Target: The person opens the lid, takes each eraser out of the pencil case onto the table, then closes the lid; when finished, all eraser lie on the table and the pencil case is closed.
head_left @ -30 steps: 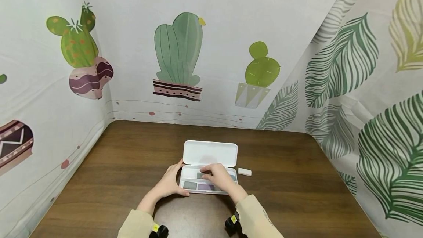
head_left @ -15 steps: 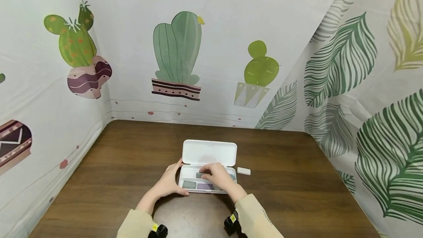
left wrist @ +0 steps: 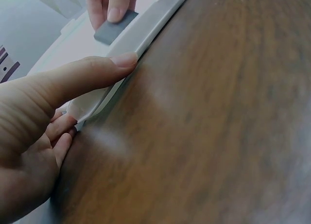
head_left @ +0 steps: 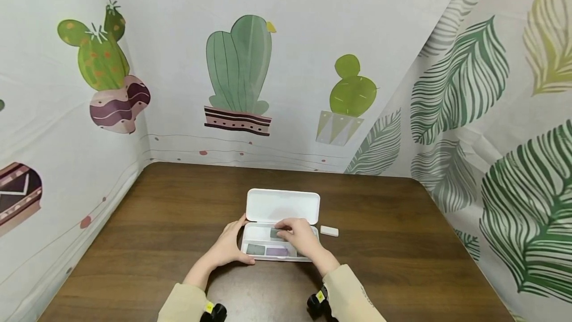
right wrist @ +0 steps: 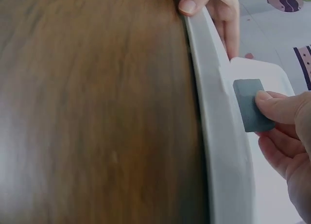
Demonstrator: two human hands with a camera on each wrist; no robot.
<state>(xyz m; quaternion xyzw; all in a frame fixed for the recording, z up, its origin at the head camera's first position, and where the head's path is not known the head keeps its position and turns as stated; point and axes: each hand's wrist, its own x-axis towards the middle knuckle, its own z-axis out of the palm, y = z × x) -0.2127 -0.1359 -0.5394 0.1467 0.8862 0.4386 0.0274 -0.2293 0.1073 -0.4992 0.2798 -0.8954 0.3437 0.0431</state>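
A white pencil case (head_left: pixel 252 234) lies on the table with its lid (head_left: pixel 283 205) raised at the back. My left hand (head_left: pixel 227 247) grips its left end, the thumb along the front edge and the fingers behind. Above the back compartment, my right hand (head_left: pixel 304 238) pinches a flat grey-green eraser (right wrist: pixel 250 105) between thumb and fingers. In the front compartment lie another grey-green eraser (head_left: pixel 255 249) and a purple one (head_left: pixel 277 252). My right hand hides the right part of the case. The left wrist view also shows the held eraser (left wrist: pixel 114 28) above the case's rim.
A small white eraser-like block (head_left: pixel 329 231) lies on the brown wooden table (head_left: pixel 380 262), just right of the case. A white cloth (head_left: pixel 178 63) printed with cacti and leaves hangs behind the table and along its sides.
My right hand has shifted slightly right, and the grey-green eraser has moved with it in the pinch. The left hand stays on the case's left end.
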